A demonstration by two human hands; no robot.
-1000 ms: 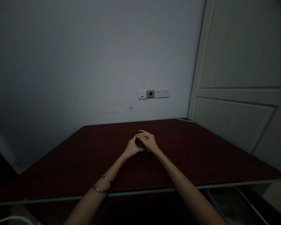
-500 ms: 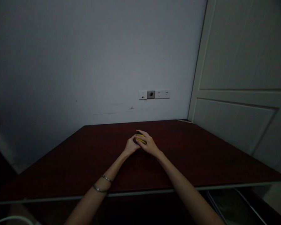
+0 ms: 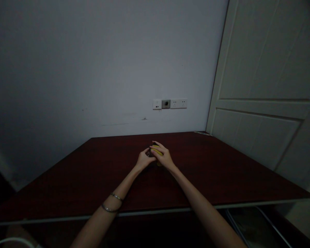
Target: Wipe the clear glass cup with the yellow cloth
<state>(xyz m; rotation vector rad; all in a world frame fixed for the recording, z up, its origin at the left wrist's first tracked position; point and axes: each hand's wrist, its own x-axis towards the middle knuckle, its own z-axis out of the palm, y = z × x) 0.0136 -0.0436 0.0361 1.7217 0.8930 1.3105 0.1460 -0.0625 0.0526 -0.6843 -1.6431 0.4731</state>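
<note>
Both my hands meet over the middle of a dark red-brown table (image 3: pixel 222 179). My left hand (image 3: pixel 143 160) and my right hand (image 3: pixel 163 155) are closed together round a small yellow and dark object (image 3: pixel 156 151). Only a sliver of yellow shows between the fingers; the rest is hidden and the light is too dim to name it. Two thin bracelets (image 3: pixel 113 202) sit on my left wrist.
A plain pale wall rises behind the table, with a row of wall sockets (image 3: pixel 169 103) just above it. A white panelled door (image 3: pixel 268 89) stands along the right side. The table's light front edge (image 3: pixel 150 212) runs across near me.
My hands have shifted slightly around the yellow object while staying at the same spot. The fingers of my right hand have rearranged over it.
</note>
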